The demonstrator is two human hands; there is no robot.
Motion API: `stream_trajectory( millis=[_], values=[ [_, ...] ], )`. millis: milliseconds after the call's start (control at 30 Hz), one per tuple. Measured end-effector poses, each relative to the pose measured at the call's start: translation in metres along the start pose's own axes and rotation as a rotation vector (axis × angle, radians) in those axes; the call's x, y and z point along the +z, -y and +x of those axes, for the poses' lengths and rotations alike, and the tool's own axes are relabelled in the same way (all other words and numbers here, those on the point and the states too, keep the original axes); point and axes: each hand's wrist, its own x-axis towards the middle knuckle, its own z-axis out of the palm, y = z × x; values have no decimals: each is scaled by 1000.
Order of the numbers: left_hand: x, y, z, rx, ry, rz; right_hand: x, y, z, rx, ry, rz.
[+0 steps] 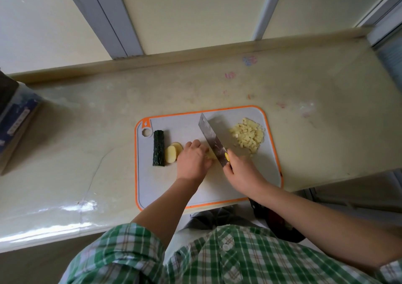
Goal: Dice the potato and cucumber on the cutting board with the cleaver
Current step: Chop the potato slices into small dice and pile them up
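A grey cutting board [195, 188] with an orange rim lies on the counter. My right hand [241, 170] grips the cleaver [212, 140] by its handle, the blade angled up and left across the board. My left hand [192, 159], fingers curled, holds down potato pieces [212, 154] right beside the blade; most of them are hidden under it. A pile of diced potato [248, 136] lies at the board's right. Two potato slices [173, 152] and a dark green cucumber piece [158, 148] lie at the left.
The beige counter [87, 131] has a raised back edge by the window frames. A dark blue box [15, 118] stands at the far left. The counter's front edge runs just below the board, by my green plaid shirt.
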Motion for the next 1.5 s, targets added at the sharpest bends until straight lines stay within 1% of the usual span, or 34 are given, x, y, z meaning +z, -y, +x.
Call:
stream_trajectory(
  millis=[67,233,400,733,867,1033,1267,1500],
  values=[
    [0,-1,1,-4,-10,4,3,0,-2,10,29,8],
    [2,-1,1,-8,-19,-10,11,-3,-3,30,37,24],
    [2,-1,2,-13,-18,-23,19,-1,-5,58,70,-42],
    [3,6,-3,3,-27,-4,-5,5,7,-1,-44,67],
    [6,10,-3,-18,-54,-12,-7,9,3,-41,-9,33],
    [7,7,-3,-29,-69,-52,6,7,-1,-8,45,-28],
    [6,7,-3,-36,-65,-65,20,6,-4,41,81,-22],
    [4,8,-5,-18,-44,-52,11,8,1,39,4,12]
  ],
)
